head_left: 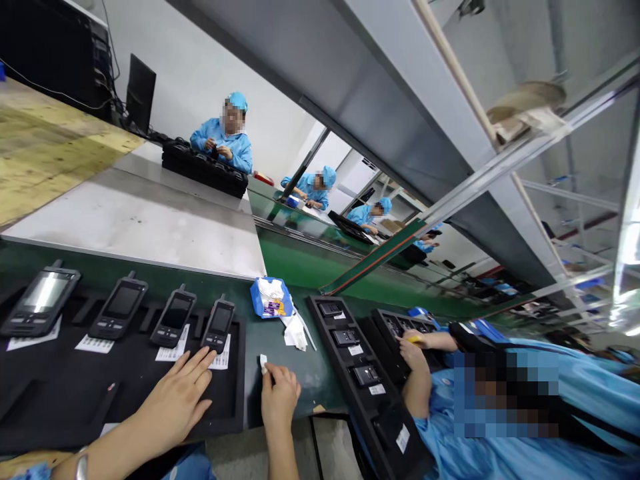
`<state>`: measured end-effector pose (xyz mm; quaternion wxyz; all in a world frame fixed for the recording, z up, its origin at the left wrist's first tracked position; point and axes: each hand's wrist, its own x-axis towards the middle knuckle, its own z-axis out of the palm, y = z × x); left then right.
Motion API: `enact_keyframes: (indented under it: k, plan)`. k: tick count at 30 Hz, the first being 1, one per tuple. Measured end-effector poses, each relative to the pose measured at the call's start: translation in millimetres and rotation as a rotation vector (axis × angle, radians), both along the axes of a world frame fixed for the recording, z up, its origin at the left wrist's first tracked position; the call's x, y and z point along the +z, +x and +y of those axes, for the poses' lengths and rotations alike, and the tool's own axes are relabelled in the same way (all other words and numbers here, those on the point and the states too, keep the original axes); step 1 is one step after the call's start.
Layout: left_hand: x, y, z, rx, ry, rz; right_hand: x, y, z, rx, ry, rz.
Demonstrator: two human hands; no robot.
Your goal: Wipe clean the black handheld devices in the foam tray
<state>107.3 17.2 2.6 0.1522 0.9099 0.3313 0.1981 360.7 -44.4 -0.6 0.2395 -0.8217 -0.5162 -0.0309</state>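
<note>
Several black handheld radio-phones with stub antennas lie in a row in a black foam tray (pixel 55 393). My left hand (pixel 175 397) rests over the tray, fingers stretched out, its fingertips at the lower end of the rightmost radio-phone (pixel 219 324). Under that device a white label sheet (pixel 221 353) with print sticks out. To the right of the tray, my right hand (pixel 281 395) pinches a small white wipe (pixel 263 362) between thumb and fingers, just above the green bench. Another radio-phone (pixel 175 315) lies to the left of the rightmost one.
A blue packet (pixel 271 298) with white tissue stands behind my right hand, crumpled white tissue (pixel 295 331) beside it. On the right, a second black tray (pixel 320 347) holds devices; a co-worker's hands (pixel 415 350) work there. A white board (pixel 150 220) lies behind my tray.
</note>
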Motion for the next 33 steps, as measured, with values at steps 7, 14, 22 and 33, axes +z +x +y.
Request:
enact_keyframes:
  k: [7, 14, 22, 33]
  plan:
    - [-6.3, 2, 6, 0.007, 0.008, 0.036, -2.6, 34, -2, -0.033, 0.041, 0.005]
    - [-17.3, 2, 8, -0.002, 0.052, 0.033, 9.3, 65, 1, -0.114, 0.044, -0.011]
    - [-20.1, 1, 8, 0.014, 0.157, 0.007, 24.9, 43, 4, 0.032, -0.121, -0.053]
    - [-5.3, 1, 4, -0.003, 0.203, 0.07, 7.2, 61, 6, 0.137, -0.028, 0.004]
